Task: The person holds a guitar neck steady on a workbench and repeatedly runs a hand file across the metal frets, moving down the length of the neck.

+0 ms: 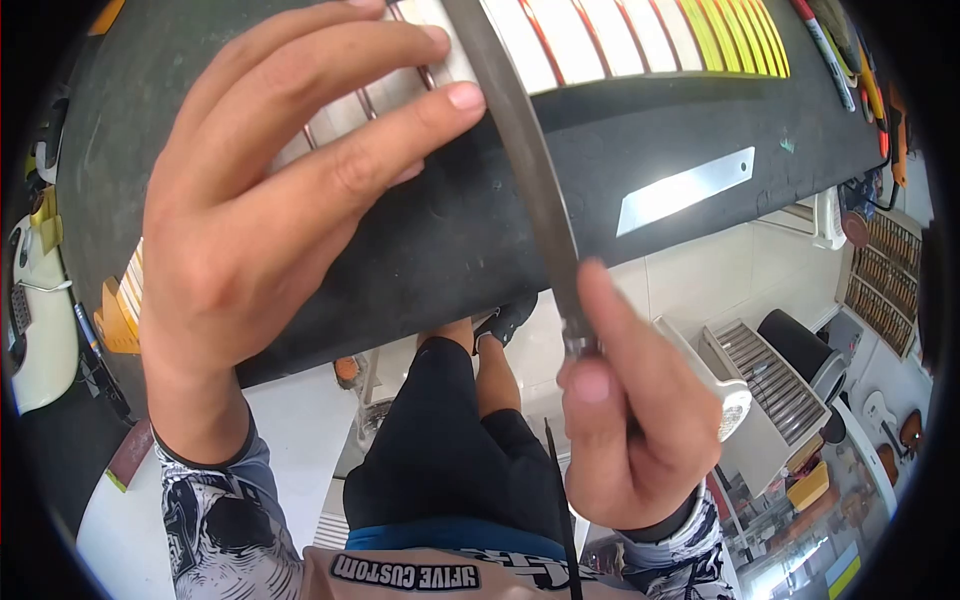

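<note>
1. Head view: R hand (pixel 650 420) has the file (pixel 525 150) by its handle end, fingers curled round, thumb by the collar, index laid fwd along the steel. Decent hold; keep it light, wrist in line w/ the blade, b/c a tight fist would likely rock the edge.
2. Neck (pixel 578 45), taped white w/ yellow tape (pixel 705 40) at one end, lies on the bench (pixel 430 260) at top of view. File crosses it at an angle; can't tell if steel touches it.
3. L hand (pixel 250 220) is over the neck, fingers spread & slightly bent, tips just beside the file. Can't tell if they pinch the neck or only rest. Best use, IMO: steady the work, tips clear of the stroke.
4. Frets (pixel 545 42) show as thin lines btwn tape strips. Judged from that, line the file up w/ one at a time, low pressure, short even strokes; lift on the return. Tape s/b flat, edges down, else the file may snag it & scratch wood.
5. Strip (pixel 680 192), flat metal w/ a hole, sits on bench near the front edge, R of the file, apart from the neck. OK there, but mind the R sleeve.
</note>
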### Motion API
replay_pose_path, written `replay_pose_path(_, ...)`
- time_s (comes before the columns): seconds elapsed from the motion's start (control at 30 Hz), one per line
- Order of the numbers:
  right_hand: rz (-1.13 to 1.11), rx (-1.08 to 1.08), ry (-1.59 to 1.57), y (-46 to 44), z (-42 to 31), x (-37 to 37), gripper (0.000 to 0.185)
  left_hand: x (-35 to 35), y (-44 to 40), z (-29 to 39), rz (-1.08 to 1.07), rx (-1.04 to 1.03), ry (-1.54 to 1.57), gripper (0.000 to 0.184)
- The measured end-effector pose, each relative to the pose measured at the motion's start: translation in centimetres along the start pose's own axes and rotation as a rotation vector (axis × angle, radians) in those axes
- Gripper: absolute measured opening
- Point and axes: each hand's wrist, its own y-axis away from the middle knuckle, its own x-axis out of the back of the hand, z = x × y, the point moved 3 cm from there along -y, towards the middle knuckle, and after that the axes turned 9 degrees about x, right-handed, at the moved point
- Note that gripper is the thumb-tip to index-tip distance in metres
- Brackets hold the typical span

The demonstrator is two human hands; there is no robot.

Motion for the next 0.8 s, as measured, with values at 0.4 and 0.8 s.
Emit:
replay_pose_path(0.4, -0.007, -0.073, 0.098, 19.0, -1.7, 2.7, 0.057, 0.2, 0.1, -0.2, -0.007, -0.028, -0.016, 0.045)
replay_pose_path(0.8, 0.06, -0.108, -0.093, 15.2, -0.2, 3.0, 0.05, 0.6, 0.0, -0.3, 0.021, -0.039, 0.13, 0.05)
